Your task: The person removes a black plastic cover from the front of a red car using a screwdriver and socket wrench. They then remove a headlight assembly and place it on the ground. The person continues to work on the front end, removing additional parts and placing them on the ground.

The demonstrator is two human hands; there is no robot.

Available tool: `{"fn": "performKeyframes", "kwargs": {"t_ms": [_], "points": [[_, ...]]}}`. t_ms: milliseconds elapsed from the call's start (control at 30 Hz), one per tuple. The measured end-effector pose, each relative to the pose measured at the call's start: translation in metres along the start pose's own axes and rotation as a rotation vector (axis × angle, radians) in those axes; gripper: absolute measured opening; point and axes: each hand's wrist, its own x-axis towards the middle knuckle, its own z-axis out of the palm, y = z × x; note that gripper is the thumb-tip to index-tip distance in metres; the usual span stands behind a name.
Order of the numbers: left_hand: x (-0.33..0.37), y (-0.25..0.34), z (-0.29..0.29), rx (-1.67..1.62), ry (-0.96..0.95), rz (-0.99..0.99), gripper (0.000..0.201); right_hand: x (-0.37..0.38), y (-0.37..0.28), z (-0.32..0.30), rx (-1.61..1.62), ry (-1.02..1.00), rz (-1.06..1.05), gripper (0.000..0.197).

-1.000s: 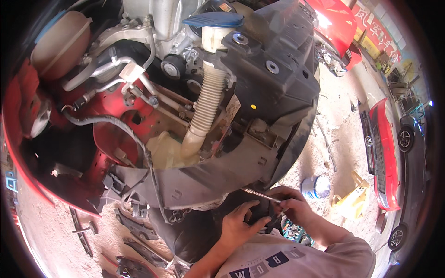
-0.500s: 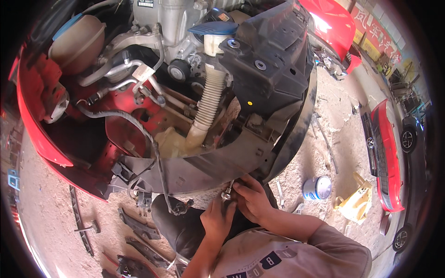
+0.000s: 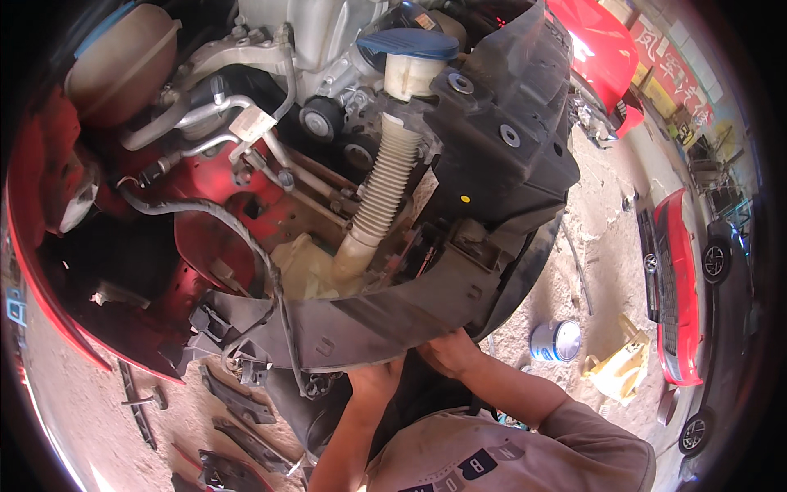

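Both my hands reach up under the lower edge of a curved dark grey plastic panel (image 3: 369,324) on the front of the car. My left hand (image 3: 377,379) is at the panel's edge, its fingers hidden behind it. Close by to its right, my right hand (image 3: 448,353) also goes under the edge, and its fingertips are out of sight. Whatever either hand holds is covered by the panel. A loose black cable (image 3: 275,283) hangs over the panel to the left, its connector (image 3: 318,384) dangling near my left wrist. Above the panel rises a ribbed pale filler pipe (image 3: 385,184) with a blue cap (image 3: 410,43).
Red bodywork (image 3: 41,271) curves along the left. A black plastic bracket (image 3: 500,139) juts out at right. On the dusty floor lie a tin can (image 3: 557,340), a yellow bag (image 3: 623,369), a hammer (image 3: 152,399) and dark trim pieces (image 3: 238,395). A red bumper (image 3: 679,287) stands farther right.
Both hands have moved from in front of the panel's edge to beneath it. The small shiny metal piece seen between them is now hidden. The view has shifted closer to the engine bay.
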Motion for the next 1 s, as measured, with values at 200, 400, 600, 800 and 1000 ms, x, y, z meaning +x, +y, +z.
{"fn": "performKeyframes", "kwargs": {"t_ms": [200, 400, 600, 800, 1000], "points": [[0.002, 0.002, -0.003, -0.002, 0.016, 0.040, 0.029, 0.011, -0.026, -0.009, -1.056, -0.168, -0.221, 0.045], [0.000, 0.000, -0.001, -0.001, 0.006, 0.005, 0.023, 0.014, -0.033, -0.007, -1.037, -0.172, -0.171, 0.042], [-0.005, 0.017, -0.018, -0.189, -0.017, -0.190, 0.023, 0.001, -0.030, 0.012, 0.486, 0.075, 0.334, 0.029], [-0.065, 0.014, -0.018, -0.319, -0.021, -0.352, 0.025, -0.028, -0.033, 0.027, 0.388, -0.131, 0.307, 0.026], [-0.064, 0.033, -0.030, -0.370, -0.046, -0.420, 0.029, -0.040, -0.040, 0.026, 0.367, -0.142, 0.338, 0.029]]}}
